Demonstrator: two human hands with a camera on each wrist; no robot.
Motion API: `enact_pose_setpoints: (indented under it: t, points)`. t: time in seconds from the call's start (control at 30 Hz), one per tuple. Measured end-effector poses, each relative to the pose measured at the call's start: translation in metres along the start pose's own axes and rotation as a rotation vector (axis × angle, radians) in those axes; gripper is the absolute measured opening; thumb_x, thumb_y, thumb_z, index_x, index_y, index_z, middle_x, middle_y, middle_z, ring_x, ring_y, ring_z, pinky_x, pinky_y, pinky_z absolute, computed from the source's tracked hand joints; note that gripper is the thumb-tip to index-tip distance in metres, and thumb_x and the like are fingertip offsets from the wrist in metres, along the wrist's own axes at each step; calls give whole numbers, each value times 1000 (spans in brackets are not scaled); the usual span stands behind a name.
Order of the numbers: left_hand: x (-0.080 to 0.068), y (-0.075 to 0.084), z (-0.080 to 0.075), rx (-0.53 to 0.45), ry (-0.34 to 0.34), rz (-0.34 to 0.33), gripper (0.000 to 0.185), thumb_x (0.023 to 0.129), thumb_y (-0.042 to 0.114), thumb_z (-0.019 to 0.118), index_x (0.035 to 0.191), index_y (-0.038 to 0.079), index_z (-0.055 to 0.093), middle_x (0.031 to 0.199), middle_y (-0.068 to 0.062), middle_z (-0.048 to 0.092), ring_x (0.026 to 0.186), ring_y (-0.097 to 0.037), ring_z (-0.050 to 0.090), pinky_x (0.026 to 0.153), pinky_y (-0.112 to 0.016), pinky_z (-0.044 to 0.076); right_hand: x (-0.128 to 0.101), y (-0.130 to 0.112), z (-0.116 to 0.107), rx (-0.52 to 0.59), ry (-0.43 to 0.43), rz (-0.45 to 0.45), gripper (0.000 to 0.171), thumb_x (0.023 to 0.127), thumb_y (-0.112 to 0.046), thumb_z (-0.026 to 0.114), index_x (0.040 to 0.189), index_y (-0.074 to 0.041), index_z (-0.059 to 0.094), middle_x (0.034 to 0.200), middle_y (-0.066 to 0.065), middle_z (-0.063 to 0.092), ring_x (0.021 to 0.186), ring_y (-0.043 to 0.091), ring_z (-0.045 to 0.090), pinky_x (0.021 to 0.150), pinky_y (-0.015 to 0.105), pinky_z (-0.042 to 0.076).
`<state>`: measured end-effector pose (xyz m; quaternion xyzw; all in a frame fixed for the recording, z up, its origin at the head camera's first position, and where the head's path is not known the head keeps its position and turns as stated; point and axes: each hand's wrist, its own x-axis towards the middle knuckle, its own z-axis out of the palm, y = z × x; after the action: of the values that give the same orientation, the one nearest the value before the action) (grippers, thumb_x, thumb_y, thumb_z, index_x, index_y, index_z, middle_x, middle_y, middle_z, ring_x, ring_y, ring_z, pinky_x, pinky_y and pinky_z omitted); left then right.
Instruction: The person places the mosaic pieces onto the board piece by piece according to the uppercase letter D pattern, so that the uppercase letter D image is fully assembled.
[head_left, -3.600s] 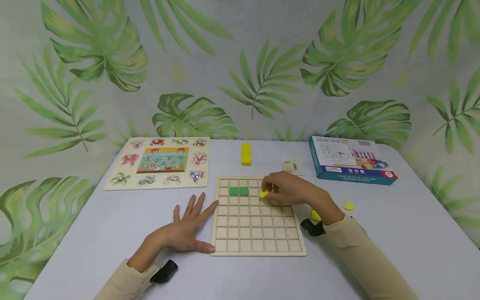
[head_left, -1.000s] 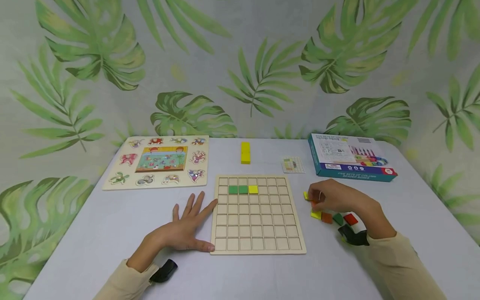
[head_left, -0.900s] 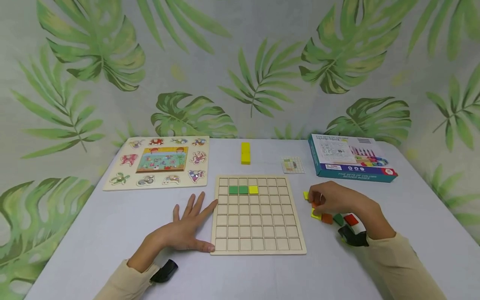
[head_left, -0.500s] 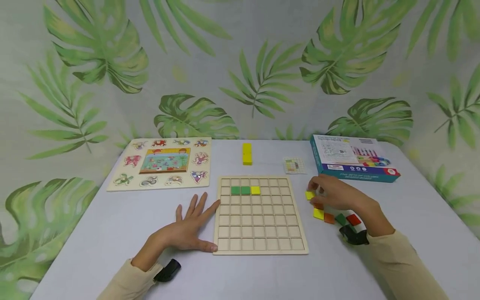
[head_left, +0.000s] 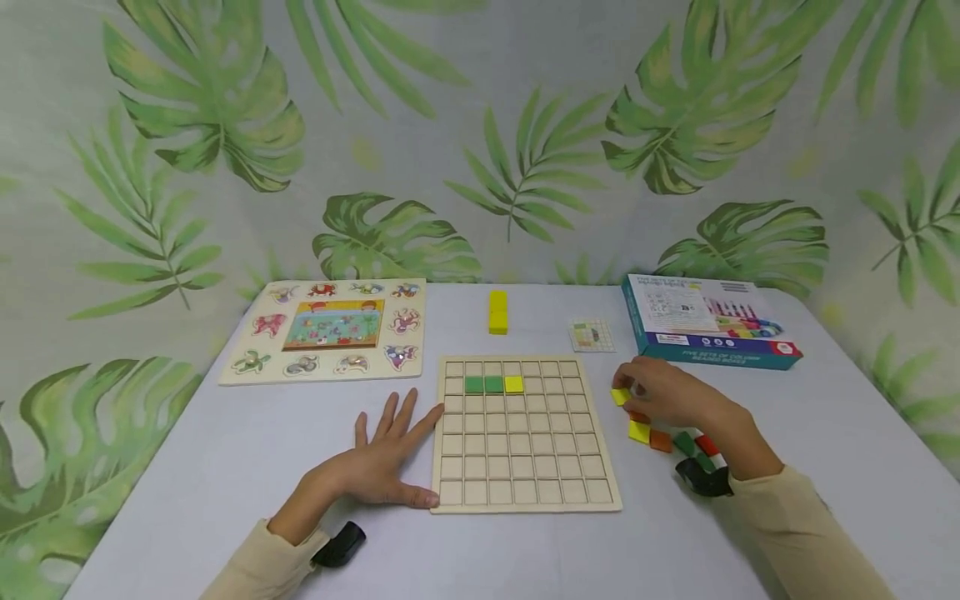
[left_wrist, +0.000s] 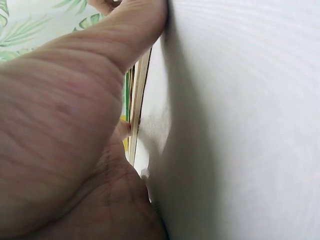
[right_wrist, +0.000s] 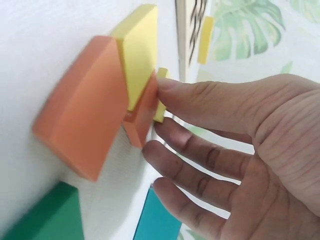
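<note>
My left hand (head_left: 384,462) lies flat on the table with fingers spread, its fingertips and thumb against the left edge of the wooden grid board (head_left: 525,467). The board carries two green tiles (head_left: 483,384) and one yellow tile (head_left: 513,384) in its second row. To the board's right, my right hand (head_left: 660,396) pinches a small yellow tile (head_left: 619,397) at its fingertips. The right wrist view shows that yellow tile (right_wrist: 160,102) between two fingertips (right_wrist: 165,85). Just below the hand lie loose tiles: yellow (head_left: 639,431), orange (head_left: 660,440), green (head_left: 682,442) and red (head_left: 707,444).
An animal peg puzzle (head_left: 326,327) lies at the back left. A yellow block (head_left: 498,312) and a small pattern card (head_left: 591,335) lie behind the board. A teal box (head_left: 705,321) sits at the back right. A leaf-print backdrop rises behind the table.
My right hand left the board, where a yellow tile now sits beside the green ones, and moved right to the loose tiles, taking hold of another yellow tile. The left hand stayed.
</note>
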<state>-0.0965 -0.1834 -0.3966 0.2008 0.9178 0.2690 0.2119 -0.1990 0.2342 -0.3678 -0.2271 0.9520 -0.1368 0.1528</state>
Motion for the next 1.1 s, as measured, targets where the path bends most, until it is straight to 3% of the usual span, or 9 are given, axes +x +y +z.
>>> enact_pose_setpoints:
  t: [0.3, 0.7, 1.1]
  points:
    - [1, -1, -1, -4, 1, 0, 117, 77, 56, 80, 163, 20, 10, 165, -20, -19, 149, -43, -28, 106, -75, -21, 3, -5, 1, -61, 10, 16, 24, 91, -21, 74, 110, -8, 67, 96, 1, 61, 83, 16, 56, 80, 38, 55]
    - [-1, -1, -2, 10, 0, -9, 117, 77, 58, 80, 163, 21, 9, 165, -20, -19, 149, -43, -27, 106, -75, -20, 12, -26, 5, -95, 101, -106, 22, 92, -23, 73, 109, -10, 69, 100, 1, 65, 86, 14, 59, 79, 37, 54]
    - [1, -3, 2, 10, 5, -6, 117, 77, 59, 80, 163, 22, 10, 166, -19, -18, 149, -42, -27, 106, -74, -20, 25, -51, 7, -126, 102, -157, 21, 93, -27, 73, 109, -13, 70, 97, -3, 64, 81, 11, 56, 74, 32, 50]
